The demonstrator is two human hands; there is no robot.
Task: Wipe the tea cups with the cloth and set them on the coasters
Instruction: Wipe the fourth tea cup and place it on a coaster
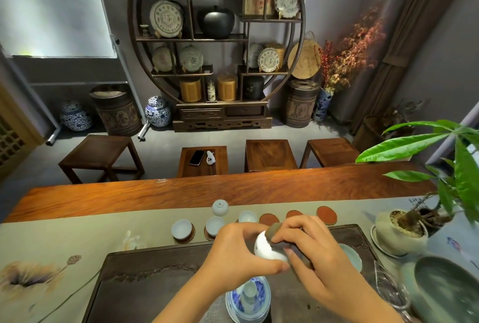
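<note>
My left hand (233, 252) grips a white tea cup (267, 247) above the dark tea tray (145, 278). My right hand (311, 252) presses a brown-grey cloth (274, 230) against the cup's rim and side. Three pale cups stand upright on round brown coasters: one at the left (181, 228), one beside it (214, 224), a third (247, 216) further right. Three bare red-brown coasters (269, 219) (294, 214) (326, 214) follow to the right. Behind the row, one white cup (220, 207) sits upside down on the runner.
A blue-and-white lidded bowl (248, 299) stands on the tray below my hands. A pale green cup (351, 255) sits at the tray's right. A potted plant (399, 229), a glass pitcher (391, 289) and a dark bowl (445, 289) crowd the right side.
</note>
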